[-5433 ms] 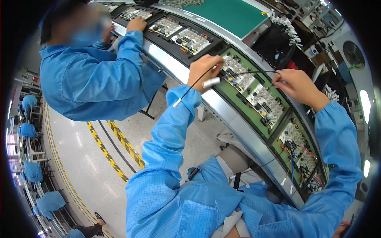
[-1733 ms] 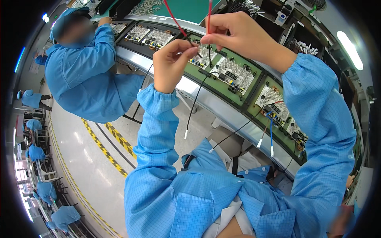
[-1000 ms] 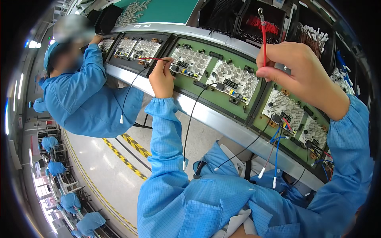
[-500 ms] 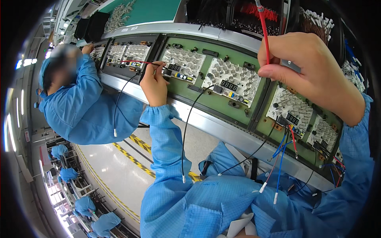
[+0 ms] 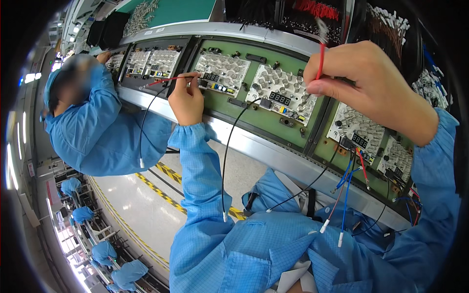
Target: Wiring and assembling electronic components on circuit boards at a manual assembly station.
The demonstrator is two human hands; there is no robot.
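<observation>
My left hand [image 5: 187,101] is closed in a pinch on a thin red wire [image 5: 168,79], whose free end points left. It hovers at the left edge of a white circuit board [image 5: 220,73] with a dark digit display. Over the right side of the conveyor, my right hand [image 5: 359,80] pinches a second red wire [image 5: 320,63] that stands up from the fingers, its top end blurred. Beneath and left of that hand lies another white circuit board [image 5: 280,98], packed with clear round parts. From its lower left corner a black wire [image 5: 229,134] droops over the metal rail.
Green fixture plates [image 5: 224,105] carry more boards, including one at right [image 5: 359,140] with red, blue and black wires trailing. Bins of red wires [image 5: 317,7] and white-tipped wires [image 5: 391,22] line the far side. A co-worker [image 5: 93,117] in blue stands at left.
My right hand has shifted slightly left with its red wire. The free end of the wire in my left hand has tipped downward. The whole view has moved a little.
</observation>
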